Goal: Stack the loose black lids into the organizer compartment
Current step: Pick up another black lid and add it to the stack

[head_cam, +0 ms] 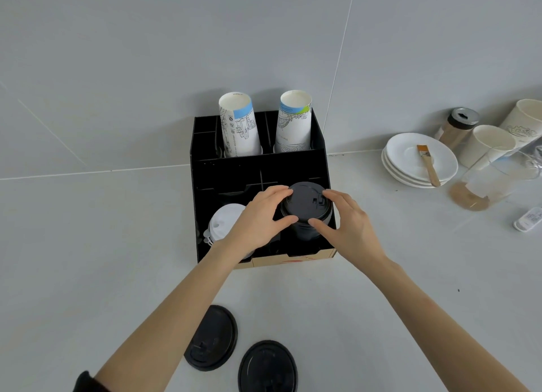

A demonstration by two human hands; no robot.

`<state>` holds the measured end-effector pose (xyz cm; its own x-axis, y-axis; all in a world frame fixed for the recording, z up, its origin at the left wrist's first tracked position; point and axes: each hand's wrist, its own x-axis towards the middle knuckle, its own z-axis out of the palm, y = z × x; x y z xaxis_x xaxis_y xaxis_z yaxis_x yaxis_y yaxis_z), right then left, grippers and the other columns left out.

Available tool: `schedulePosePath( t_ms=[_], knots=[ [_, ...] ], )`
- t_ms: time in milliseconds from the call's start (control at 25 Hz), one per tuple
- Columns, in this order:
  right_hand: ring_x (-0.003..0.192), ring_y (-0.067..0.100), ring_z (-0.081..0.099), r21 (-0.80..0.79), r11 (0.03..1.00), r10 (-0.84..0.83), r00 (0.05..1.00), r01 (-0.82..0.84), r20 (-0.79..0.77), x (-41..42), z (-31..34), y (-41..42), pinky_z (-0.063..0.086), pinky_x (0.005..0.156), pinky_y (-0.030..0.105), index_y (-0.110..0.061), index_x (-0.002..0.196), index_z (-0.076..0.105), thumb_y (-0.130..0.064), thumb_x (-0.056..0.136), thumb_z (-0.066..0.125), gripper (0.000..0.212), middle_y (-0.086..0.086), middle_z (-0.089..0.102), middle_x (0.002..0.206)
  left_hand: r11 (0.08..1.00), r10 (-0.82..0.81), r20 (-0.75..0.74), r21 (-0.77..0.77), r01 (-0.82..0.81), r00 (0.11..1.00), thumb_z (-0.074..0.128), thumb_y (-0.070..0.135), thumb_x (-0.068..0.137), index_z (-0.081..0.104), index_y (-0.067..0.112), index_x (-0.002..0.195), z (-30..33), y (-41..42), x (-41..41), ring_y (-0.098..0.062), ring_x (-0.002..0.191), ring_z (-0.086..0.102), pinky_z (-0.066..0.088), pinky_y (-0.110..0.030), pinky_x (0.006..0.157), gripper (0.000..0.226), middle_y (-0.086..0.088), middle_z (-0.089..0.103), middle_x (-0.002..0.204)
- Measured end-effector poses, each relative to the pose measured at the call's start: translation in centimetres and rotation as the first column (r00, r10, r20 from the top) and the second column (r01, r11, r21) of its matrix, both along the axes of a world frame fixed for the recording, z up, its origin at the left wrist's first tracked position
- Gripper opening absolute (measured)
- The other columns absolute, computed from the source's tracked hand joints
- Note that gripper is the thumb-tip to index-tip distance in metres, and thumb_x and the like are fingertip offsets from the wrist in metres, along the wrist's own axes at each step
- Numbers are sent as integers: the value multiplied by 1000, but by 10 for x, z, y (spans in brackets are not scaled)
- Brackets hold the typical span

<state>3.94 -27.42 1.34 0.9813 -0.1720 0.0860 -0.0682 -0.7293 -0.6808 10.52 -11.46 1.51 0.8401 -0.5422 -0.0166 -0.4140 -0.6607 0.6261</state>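
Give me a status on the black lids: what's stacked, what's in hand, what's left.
Stacked: a pile of black lids already stands in the organizer's front right compartment. In hand: the left hand and right hand grip the pile's top lid from both sides. Left: two loose lids on the counter, one by the left forearm, another nearer.

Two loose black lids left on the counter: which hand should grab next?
Left, probably. Both round black plastic lids lie near the left forearm; the left hand has the shorter path back. The right hand could steady the black lid stack.
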Motion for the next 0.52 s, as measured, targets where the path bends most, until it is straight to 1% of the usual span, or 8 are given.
schedulePosePath(
  t_ms=[120,240,400,520],
  knots=[
    [125,22,42,8,1000,-8,1000,8,-25,3,-5,-3,33,99,27,-13,129,40,-25,81,64,55,4,46,136,1000,-11,-3,20,11,1000,58,27,85,36,14,133,-4,-5,5,-21,132,32,26,-35,110,55,-3,36,145],
    [126,22,41,-1,1000,0,999,0,-53,2,-9,-4,33,101,29,-12,130,38,-25,82,63,55,5,45,137,999,-16,-7,31,16,1000,58,26,85,35,14,134,-8,-7,4,-22,132,33,27,-33,109,55,-3,36,145],
    [127,22,38,3,1000,-14,999,14,-29,1,-14,-1,30,101,26,-12,131,37,-23,82,63,56,6,44,138,1000,12,-7,6,-12,1000,57,25,86,34,15,134,-12,-6,-1,-20,132,33,27,-30,108,54,-2,35,146],
    [129,23,38,4,1000,-12,1000,12,-22,-1,-14,0,31,104,29,-12,132,36,-22,82,62,57,5,41,141,1000,11,3,18,-11,1000,57,24,86,33,14,135,-11,-8,-2,-21,133,32,27,-31,109,55,-4,33,147]
  ],
)
